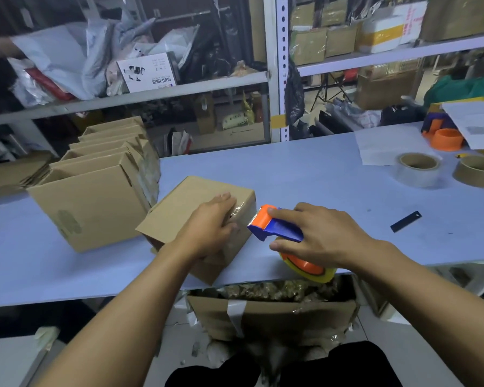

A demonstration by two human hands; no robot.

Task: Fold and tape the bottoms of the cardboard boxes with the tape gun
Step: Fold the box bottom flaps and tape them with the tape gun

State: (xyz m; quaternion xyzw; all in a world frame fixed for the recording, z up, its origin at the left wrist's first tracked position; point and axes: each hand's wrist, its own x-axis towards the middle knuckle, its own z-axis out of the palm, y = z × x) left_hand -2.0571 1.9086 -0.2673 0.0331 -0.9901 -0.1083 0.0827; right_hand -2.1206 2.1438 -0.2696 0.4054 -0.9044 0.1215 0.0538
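Observation:
A small cardboard box [185, 203] lies on the pale blue table [305, 174] near its front edge, folded bottom facing up. My left hand [211, 226] presses flat on the box's right part, over a strip of clear tape at the edge. My right hand [316, 236] grips the blue and orange tape gun [274, 226], whose toothed orange nose sits just off the box's right edge. The gun's yellowish tape roll [309, 268] hangs below my hand.
A row of several open assembled boxes [95, 188] stands at the left. Two tape rolls [418, 169] and an orange and blue dispenser [444, 135] lie at the right, a black blade [405, 222] nearer. Shelves rise behind. An open carton [271, 317] sits under the table edge.

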